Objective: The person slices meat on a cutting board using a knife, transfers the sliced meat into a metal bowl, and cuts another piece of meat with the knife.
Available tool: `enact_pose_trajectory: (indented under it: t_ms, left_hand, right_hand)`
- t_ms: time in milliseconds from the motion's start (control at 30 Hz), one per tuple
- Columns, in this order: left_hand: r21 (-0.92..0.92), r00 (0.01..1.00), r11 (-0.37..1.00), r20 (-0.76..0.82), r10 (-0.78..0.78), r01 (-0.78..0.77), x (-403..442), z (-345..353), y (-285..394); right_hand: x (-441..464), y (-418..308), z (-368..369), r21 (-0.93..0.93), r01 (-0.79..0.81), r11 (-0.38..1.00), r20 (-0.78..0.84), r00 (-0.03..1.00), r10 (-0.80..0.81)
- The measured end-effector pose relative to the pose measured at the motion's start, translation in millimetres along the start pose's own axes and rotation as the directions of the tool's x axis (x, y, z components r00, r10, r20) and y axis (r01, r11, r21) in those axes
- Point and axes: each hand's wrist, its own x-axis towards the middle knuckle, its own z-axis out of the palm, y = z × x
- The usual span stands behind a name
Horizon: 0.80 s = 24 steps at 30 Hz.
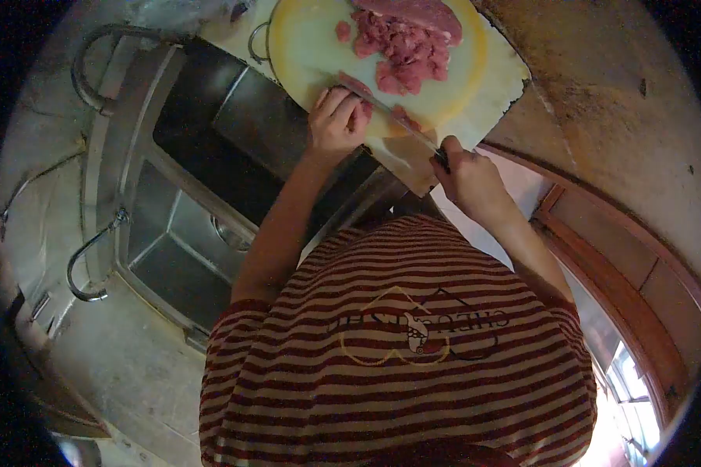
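Observation:
On a round pale cutting board [311, 39] with a yellowish rim, my left hand [336, 121] has its fingers curled over a piece of raw meat [360, 115]. My right hand [469, 177] grips the dark handle of a knife [401, 118]. The blade slants up and left across the board, its far part beside my left fingers and against the meat. A small bit of meat lies by the middle of the blade. Farther up the board is a pile of cut meat pieces [405, 54], with a larger slab of meat [420, 14] behind it.
A double steel sink [179, 187] is at the left, with curved taps [82, 280] along its far side. A metal ring handle [258, 43] sticks out from the board. Brown stone-like counter [600, 93] extends right, above wooden cabinet frames [600, 249].

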Motion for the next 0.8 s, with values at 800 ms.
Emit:
enact_pose_trajectory:
  t_ms: [800]
  left_hand:
    - [0.060, 0.998, 0.998, -0.061, -0.007, 0.010, -9, 8, -3]
  right_hand:
    - [21, -4, 0, 0.224, -0.064, 0.973, 0.039, 0.998, 0.057]
